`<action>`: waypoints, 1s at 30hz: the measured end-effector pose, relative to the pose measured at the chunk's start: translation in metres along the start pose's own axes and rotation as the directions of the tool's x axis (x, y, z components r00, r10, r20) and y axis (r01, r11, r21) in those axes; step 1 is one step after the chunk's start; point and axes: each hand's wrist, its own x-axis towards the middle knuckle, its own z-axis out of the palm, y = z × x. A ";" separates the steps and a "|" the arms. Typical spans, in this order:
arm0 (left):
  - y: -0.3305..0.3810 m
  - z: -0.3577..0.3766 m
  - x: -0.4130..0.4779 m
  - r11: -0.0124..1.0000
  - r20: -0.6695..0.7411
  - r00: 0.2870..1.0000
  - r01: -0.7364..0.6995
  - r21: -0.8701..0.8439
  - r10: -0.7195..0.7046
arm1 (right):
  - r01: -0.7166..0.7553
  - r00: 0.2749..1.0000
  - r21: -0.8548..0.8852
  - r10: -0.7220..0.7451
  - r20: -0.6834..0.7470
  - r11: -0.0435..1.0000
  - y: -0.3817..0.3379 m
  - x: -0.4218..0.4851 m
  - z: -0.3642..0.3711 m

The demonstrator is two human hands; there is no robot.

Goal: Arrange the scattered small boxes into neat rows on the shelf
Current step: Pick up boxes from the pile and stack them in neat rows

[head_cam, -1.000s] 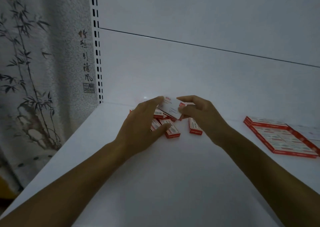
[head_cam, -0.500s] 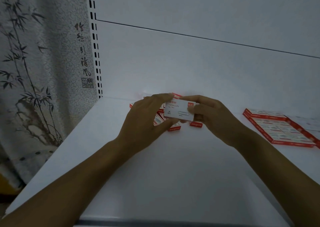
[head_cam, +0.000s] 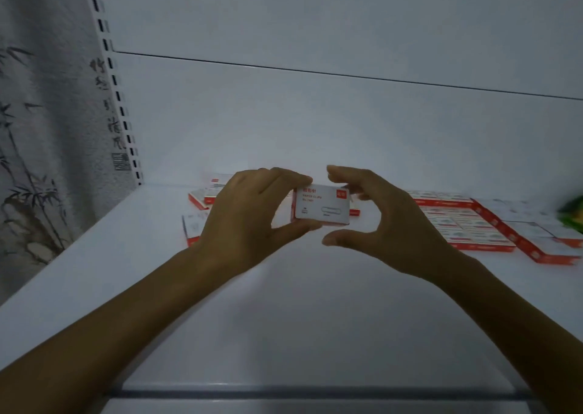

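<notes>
A small white box with red edges, printed "paper clips", is held up above the white shelf. My left hand pinches its left end, forefinger on top and thumb underneath. My right hand curves round the right end; its thumb and forefinger stand a little apart from the box. Behind my left hand lie several scattered boxes, one more of them nearer the left edge. On the right, boxes lie flat in neat rows.
A slotted upright marks the shelf's back left corner, with a bamboo-print hanging beside it. Something green shows at the far right edge. The shelf's front lip runs below my forearms.
Both hands lifted one box from the scattered pile and turned its face towards me. My right thumb and forefinger have come off it, and my left hand keeps the hold.
</notes>
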 end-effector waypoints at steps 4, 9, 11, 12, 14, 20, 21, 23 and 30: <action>0.054 0.035 0.020 0.998 -0.016 0.999 -0.051 -0.021 0.051 | 0.012 0.997 -0.210 -0.029 -0.075 0.978 0.039 -0.032 -0.039; 0.139 0.100 0.046 0.982 0.061 0.990 -0.115 -0.148 0.125 | -0.066 0.993 -0.225 0.042 -0.107 0.972 0.099 -0.092 -0.100; 0.175 0.127 0.055 0.975 0.142 0.982 -0.094 -0.199 0.124 | -0.108 0.991 -0.225 0.086 -0.106 0.968 0.124 -0.120 -0.126; 0.192 0.139 0.059 0.970 0.176 0.977 -0.080 -0.228 0.122 | -0.126 0.989 -0.230 0.106 -0.099 0.965 0.136 -0.133 -0.139; 0.220 0.162 0.066 0.964 0.225 0.966 -0.071 -0.258 0.131 | -0.155 0.987 -0.233 0.138 -0.087 0.960 0.160 -0.156 -0.160; 0.275 0.210 0.084 0.973 0.386 0.913 -0.042 -0.229 0.130 | -0.230 0.973 -0.320 0.220 -0.070 0.919 0.224 -0.196 -0.210; 0.280 0.216 0.087 0.977 0.410 0.903 -0.041 -0.211 0.127 | -0.240 0.971 -0.329 0.230 -0.068 0.913 0.232 -0.198 -0.218; 0.288 0.229 0.092 0.984 0.467 0.877 -0.040 -0.172 0.117 | -0.254 0.967 -0.347 0.247 -0.066 0.903 0.248 -0.199 -0.232; 0.298 0.265 0.098 0.998 0.566 0.823 -0.013 -0.062 0.046 | -0.357 0.918 -0.527 0.395 -0.044 0.771 0.287 -0.184 -0.255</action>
